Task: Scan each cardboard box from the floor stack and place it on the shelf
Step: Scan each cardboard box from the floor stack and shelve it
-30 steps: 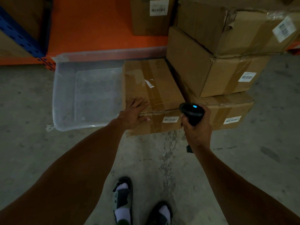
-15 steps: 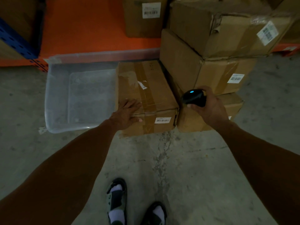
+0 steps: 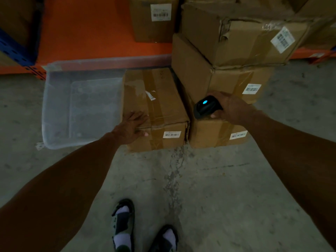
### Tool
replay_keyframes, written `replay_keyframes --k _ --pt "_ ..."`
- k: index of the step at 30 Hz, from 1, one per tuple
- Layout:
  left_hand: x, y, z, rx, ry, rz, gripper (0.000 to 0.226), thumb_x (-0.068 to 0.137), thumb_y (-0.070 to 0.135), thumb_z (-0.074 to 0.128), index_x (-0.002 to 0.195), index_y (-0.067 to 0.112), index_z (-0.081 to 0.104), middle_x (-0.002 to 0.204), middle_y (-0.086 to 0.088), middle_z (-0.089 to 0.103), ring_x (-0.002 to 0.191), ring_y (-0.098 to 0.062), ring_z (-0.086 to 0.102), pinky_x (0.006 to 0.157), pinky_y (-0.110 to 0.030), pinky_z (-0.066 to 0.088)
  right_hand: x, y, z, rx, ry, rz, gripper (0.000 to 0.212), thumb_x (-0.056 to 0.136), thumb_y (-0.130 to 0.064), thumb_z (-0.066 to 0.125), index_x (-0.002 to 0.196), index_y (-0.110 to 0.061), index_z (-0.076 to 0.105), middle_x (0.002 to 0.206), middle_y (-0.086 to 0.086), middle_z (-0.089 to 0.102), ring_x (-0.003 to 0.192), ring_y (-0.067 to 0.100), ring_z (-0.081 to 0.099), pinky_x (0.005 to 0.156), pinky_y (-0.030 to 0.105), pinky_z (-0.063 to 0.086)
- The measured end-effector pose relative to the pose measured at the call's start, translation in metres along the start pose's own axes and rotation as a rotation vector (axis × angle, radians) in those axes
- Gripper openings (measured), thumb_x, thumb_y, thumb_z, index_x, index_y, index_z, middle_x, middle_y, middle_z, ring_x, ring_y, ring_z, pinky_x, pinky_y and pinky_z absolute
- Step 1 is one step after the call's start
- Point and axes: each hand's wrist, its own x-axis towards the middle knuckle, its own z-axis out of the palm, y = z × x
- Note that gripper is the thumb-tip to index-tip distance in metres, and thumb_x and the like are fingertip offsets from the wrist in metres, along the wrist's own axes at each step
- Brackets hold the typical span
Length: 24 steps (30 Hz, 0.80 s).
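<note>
- Left hand, fingers flat, steadies the cardboard box on the floor, frame centre.
- Right hand grips the scanner, right of centre, probably to read a barcode label.

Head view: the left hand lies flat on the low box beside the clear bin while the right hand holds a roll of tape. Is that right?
Not quite. In the head view the right hand grips a black barcode scanner with a lit blue dot, not tape. The left hand does lie flat on the low box beside the clear bin.
</note>
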Motion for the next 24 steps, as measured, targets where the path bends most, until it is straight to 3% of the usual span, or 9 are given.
replay_keyframes --k 3,11,13,15,17,18,20,24 --pt "-0.001 0.002 0.0 0.001 0.013 0.004 0.082 0.088 0.05 0.064 0.155 0.03 0.023 0.165 0.005 0.01 0.151 -0.027 -0.003 0.12 -0.055 0.013 0.003 0.002 -0.006 -0.113 -0.041 -0.048 0.076 0.086 -0.009 0.079 0.152 -0.015 0.042 0.141 0.018 0.055 0.124 0.038 0.057 0.103 0.052 0.049" --pt "-0.002 0.004 -0.002 -0.017 -0.007 -0.026 0.081 0.089 0.049 0.064 0.156 0.031 0.022 0.165 0.008 0.007 0.151 -0.023 -0.006 0.12 -0.055 0.012 0.001 0.004 -0.006 -0.105 -0.043 0.01 0.076 0.086 -0.007 0.078 0.152 -0.017 0.041 0.137 0.022 0.058 0.122 0.04 0.058 0.102 0.05 0.05" --pt "-0.003 0.005 -0.003 -0.017 -0.004 -0.013 0.081 0.089 0.048 0.064 0.156 0.031 0.021 0.165 0.007 0.007 0.151 -0.024 -0.007 0.12 -0.053 0.01 -0.006 0.002 -0.006 -0.213 0.031 -0.026 0.075 0.083 -0.014 0.08 0.149 -0.015 0.044 0.136 0.02 0.057 0.121 0.041 0.058 0.101 0.049 0.049" --pt "-0.004 0.006 -0.005 -0.021 0.006 -0.009 0.081 0.09 0.047 0.064 0.156 0.03 0.02 0.165 0.007 0.007 0.151 -0.023 -0.007 0.119 -0.051 0.01 -0.016 -0.008 -0.001 -0.299 0.222 -0.117 0.073 0.076 -0.023 0.081 0.141 -0.012 0.053 0.132 0.02 0.058 0.118 0.042 0.058 0.102 0.052 0.046" --pt "-0.008 0.007 -0.006 -0.03 0.021 -0.007 0.079 0.09 0.045 0.064 0.156 0.03 0.022 0.165 0.006 0.009 0.151 -0.023 -0.005 0.119 -0.053 0.012 -0.025 -0.03 0.015 -0.247 0.382 -0.206 0.071 0.072 -0.038 0.073 0.136 -0.011 0.058 0.129 0.02 0.059 0.116 0.042 0.059 0.101 0.056 0.048" --pt "-0.009 0.008 -0.007 -0.033 0.027 -0.004 0.078 0.091 0.044 0.064 0.155 0.03 0.022 0.165 0.005 0.01 0.151 -0.023 -0.004 0.119 -0.054 0.013 -0.027 -0.044 0.026 -0.209 0.382 -0.219 0.073 0.073 -0.048 0.065 0.137 -0.013 0.057 0.132 0.019 0.057 0.118 0.041 0.058 0.101 0.056 0.048" --pt "-0.012 0.008 -0.01 -0.022 0.036 0.006 0.074 0.093 0.042 0.062 0.155 0.029 0.024 0.165 0.004 0.012 0.152 -0.024 -0.001 0.119 -0.058 0.016 -0.024 -0.071 0.056 -0.075 0.281 -0.178 0.077 0.078 -0.058 0.052 0.144 -0.018 0.051 0.142 0.014 0.05 0.125 0.037 0.054 0.103 0.054 0.048" --pt "-0.017 -0.009 -0.016 0.019 0.084 0.043 0.068 0.095 0.04 0.059 0.154 0.027 0.028 0.163 0.002 0.018 0.151 -0.026 0.007 0.116 -0.06 0.022 0.002 -0.107 0.122 0.291 0.215 0.032 0.073 0.095 -0.055 0.06 0.154 -0.022 0.033 0.151 0.014 0.036 0.134 0.035 0.045 0.106 0.056 0.046"
